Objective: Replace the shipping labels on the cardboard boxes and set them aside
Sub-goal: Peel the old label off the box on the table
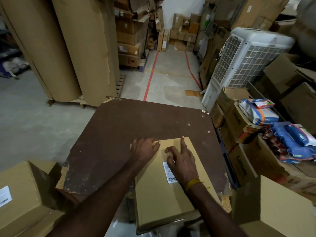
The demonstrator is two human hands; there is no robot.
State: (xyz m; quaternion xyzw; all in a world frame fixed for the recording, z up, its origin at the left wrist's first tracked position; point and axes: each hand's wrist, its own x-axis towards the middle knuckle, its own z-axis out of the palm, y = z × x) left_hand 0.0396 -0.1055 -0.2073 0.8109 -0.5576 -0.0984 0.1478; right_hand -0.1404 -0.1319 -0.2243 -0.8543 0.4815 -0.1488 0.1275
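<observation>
Tabletop (136,124): brown, chipped at its edges and corners; it carries the flat cardboard box, nothing else I can see.
Right-side open boxes (239,124): stacked off the tabletop's right edge, blue-and-white packets (261,115) heaped in them and spilling over the top.
Left-side box (18,194): off the near left corner, a white label on its face; I can't tell what's inside.
Cardboard box (162,199): closed, lying flat along the tabletop's right side, its near end hanging over the near edge toward me.
Shipping label (169,173): white, barcode at its near end, lying on the box top about halfway along; my right hand covers most of it.
Left hand (143,149): palm down over the box's far left corner, fingers laid out relaxed, thumb flat on the lid, gripping nothing.
Right hand (182,161): on the box top over the label, index finger straight toward the far edge, other fingers curled under with knuckles on the cardboard; whether they pinch the label I can't tell. Yellow band at the wrist.
</observation>
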